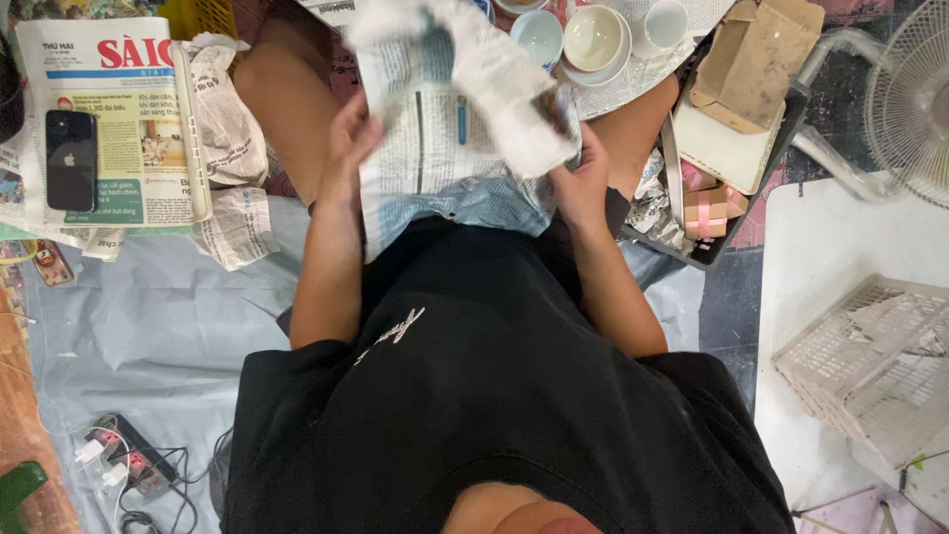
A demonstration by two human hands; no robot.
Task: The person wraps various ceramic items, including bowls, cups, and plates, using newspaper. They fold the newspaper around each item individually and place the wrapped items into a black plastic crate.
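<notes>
Scene: A person in a black shirt sits on a grey floor sheet (168, 316), seen from above, folding a sheet of newspaper (445, 129) in the lap.

Step in hand: By the look of it, wrapping; the paper is bunched and folded over something bulky near its upper right, though what lies inside is hidden.

Left hand: The left hand (354, 133) pinches the paper's left edge, fingers closed on the sheet at about mid-height.

Right hand: The right hand (581, 173) grips the paper's right side, fingers curled around the folded bundle from below.

Where the paper lies: Stretched between the two hands, over the knees and just above the shirt, its lower edge draping toward the body.

Next move, as judged: Closing the wrap would call for bringing the loose left flap across the bundle while the right hand keeps it steady.

Nearby crockery: Small bowls (593, 40) and a white cup (662, 22) stand on more newsprint just beyond the hands.

To the left: A stacked newspaper (129, 119) with a dark phone (71, 158) on it, and crumpled paper (227, 119) beside.

To the right: A dark tray (712, 247) holding cardboard (756, 59), a white plastic basket (875, 361) and a fan (914, 99).
</notes>
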